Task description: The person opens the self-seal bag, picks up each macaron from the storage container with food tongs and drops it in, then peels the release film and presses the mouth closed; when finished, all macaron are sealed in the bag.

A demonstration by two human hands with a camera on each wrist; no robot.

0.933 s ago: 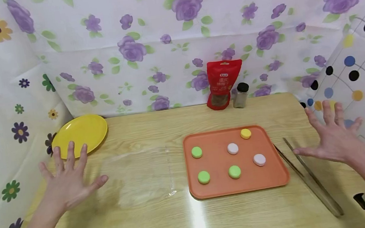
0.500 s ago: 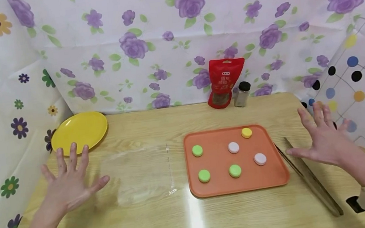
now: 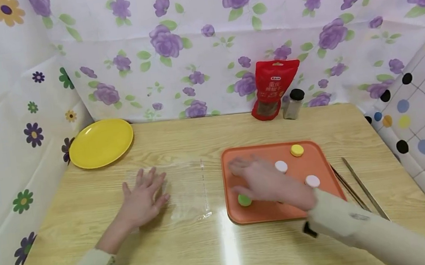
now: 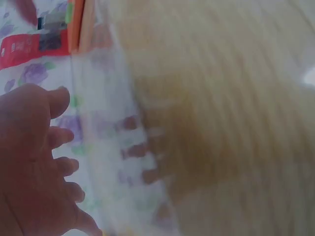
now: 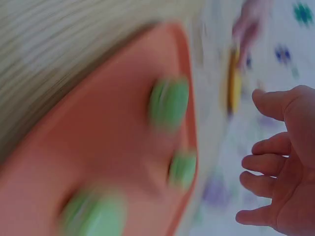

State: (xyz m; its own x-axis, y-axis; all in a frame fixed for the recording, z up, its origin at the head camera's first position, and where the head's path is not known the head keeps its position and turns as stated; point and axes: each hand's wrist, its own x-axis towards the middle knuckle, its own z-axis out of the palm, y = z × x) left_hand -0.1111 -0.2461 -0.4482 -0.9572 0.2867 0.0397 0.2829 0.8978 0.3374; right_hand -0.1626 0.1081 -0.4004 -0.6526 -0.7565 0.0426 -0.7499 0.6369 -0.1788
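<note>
My left hand (image 3: 142, 202) is spread out low over the left part of a thin, see-through plastic sheet (image 3: 185, 191); whether it touches is unclear. In the left wrist view its fingers are apart with nothing between them. My right hand (image 3: 258, 177), slightly blurred, reaches over the left half of an orange tray (image 3: 283, 215), and its loose fingers hold nothing in the right wrist view. On the tray lie macarons: a green one (image 3: 244, 200), two pale ones, including one (image 3: 312, 181) at the right, and a yellow one (image 3: 297, 150). My right hand and forearm hide other green ones.
Metal tongs (image 3: 363, 185) lie right of the tray, partly behind my right sleeve. A yellow plate (image 3: 101, 144) sits at the back left. A red pouch (image 3: 273, 87) and a black-capped jar (image 3: 293, 104) stand at the back, before flowered cloth.
My right hand has swung left from beside the tongs to above the tray. My left hand has moved right, from near the plate to the plastic sheet. The head view has shifted slightly.
</note>
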